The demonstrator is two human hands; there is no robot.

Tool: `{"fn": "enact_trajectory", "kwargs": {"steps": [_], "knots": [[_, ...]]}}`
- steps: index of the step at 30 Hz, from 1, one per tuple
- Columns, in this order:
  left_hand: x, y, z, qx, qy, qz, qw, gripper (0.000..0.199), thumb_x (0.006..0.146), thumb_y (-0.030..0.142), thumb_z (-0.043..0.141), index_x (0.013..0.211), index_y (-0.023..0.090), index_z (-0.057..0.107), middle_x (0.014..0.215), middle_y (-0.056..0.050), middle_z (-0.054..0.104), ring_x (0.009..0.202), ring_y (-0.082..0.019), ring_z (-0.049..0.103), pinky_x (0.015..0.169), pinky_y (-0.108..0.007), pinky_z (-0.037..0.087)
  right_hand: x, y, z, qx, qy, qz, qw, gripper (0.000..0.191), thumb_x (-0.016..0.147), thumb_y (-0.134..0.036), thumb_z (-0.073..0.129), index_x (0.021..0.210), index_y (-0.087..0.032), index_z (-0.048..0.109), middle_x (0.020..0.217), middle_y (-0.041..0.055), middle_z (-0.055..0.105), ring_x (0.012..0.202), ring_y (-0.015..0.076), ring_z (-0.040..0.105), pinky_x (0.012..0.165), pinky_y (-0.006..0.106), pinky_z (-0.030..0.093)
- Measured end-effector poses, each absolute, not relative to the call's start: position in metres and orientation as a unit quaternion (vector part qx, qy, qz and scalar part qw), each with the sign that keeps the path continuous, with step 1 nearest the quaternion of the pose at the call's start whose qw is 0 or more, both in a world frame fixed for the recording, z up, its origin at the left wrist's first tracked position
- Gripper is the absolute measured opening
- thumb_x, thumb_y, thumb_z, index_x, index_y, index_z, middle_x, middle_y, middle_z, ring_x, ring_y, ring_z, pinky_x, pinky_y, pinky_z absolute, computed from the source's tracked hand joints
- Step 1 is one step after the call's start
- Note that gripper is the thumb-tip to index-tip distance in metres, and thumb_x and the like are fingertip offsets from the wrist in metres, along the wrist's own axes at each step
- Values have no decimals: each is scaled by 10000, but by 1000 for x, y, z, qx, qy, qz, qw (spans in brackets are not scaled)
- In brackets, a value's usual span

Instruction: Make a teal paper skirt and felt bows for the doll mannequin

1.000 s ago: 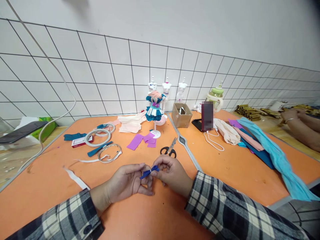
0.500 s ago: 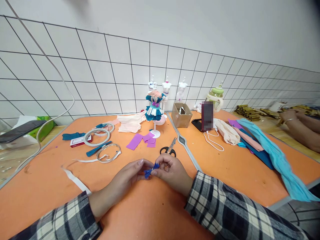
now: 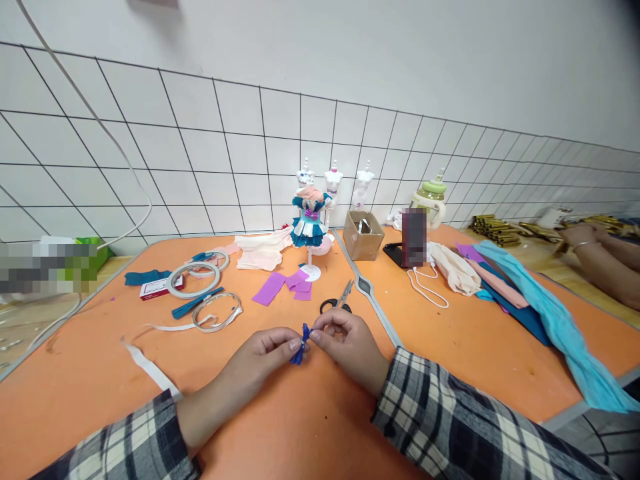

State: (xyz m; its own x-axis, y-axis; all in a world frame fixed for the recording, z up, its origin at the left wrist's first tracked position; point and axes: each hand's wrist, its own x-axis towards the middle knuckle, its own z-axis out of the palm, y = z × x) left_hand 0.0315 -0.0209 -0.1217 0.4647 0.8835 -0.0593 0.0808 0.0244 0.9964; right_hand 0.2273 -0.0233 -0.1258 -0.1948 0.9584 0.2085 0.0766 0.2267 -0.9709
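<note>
Between my two hands is a small dark blue bow (image 3: 301, 349), gathered at its middle and standing nearly upright. My left hand (image 3: 275, 350) pinches its left side between thumb and fingers. From the right, the thumb and fingertips of my right hand (image 3: 347, 339) are closed on its middle. Just beyond my right hand lie black-handled scissors (image 3: 344, 297), blades pointing away. Farther back, pieces of purple paper (image 3: 270, 288) lie by a small dress form (image 3: 307, 230) wearing a teal and white dress with a purple bow.
Tape rolls (image 3: 194, 279), a red and white box (image 3: 153, 287) and a white strip (image 3: 150, 365) lie to the left. Behind stand white dress forms (image 3: 364, 183) and a cardboard box (image 3: 363, 246). A phone (image 3: 415, 237) and blue crepe paper (image 3: 560, 327) are right; another person's arm (image 3: 610, 260) is far right.
The blue bow has turned from slanting to nearly upright. My left fingers have closed from a loose, spread hold into a pinch on it. The view has tilted slightly upward.
</note>
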Motion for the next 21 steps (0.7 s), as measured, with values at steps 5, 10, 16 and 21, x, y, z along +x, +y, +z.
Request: {"fn": "enact_trajectory", "kwargs": {"steps": [5, 10, 16, 21], "knots": [[27, -23, -122, 663, 334, 302, 598, 390, 819, 433, 684, 1114, 179, 704, 1084, -87, 713, 1035, -267, 595, 954, -362, 421, 226, -21, -130, -439, -591, 493, 464, 238, 778, -416, 673, 811, -184, 630, 663, -14, 524, 506, 98, 460, 393, 199, 379], [24, -23, -123, 658, 332, 322, 594, 524, 788, 431, 723, 1255, 213, 629, 1262, -114, 655, 1133, -289, 578, 986, -392, 433, 230, -19, -127, -437, -617, 473, 452, 191, 806, -374, 640, 817, -183, 635, 690, -6, 538, 532, 108, 501, 427, 214, 413], [31, -16, -122, 678, 397, 328, 525, 203, 787, 372, 721, 841, 180, 757, 829, -52, 725, 797, -208, 623, 788, -290, 479, 230, -20, -127, -437, -694, 367, 438, 79, 809, -274, 670, 839, -205, 694, 777, 17, 640, 696, 137, 548, 656, 264, 454], [33, -17, -122, 647, 410, 345, 544, 196, 752, 371, 747, 754, 175, 754, 746, -33, 712, 728, -184, 601, 723, -267, 468, 226, -23, -127, -464, -643, 406, 454, 178, 722, -302, 743, 850, -195, 681, 772, -3, 634, 564, 95, 500, 558, 237, 415]]}}
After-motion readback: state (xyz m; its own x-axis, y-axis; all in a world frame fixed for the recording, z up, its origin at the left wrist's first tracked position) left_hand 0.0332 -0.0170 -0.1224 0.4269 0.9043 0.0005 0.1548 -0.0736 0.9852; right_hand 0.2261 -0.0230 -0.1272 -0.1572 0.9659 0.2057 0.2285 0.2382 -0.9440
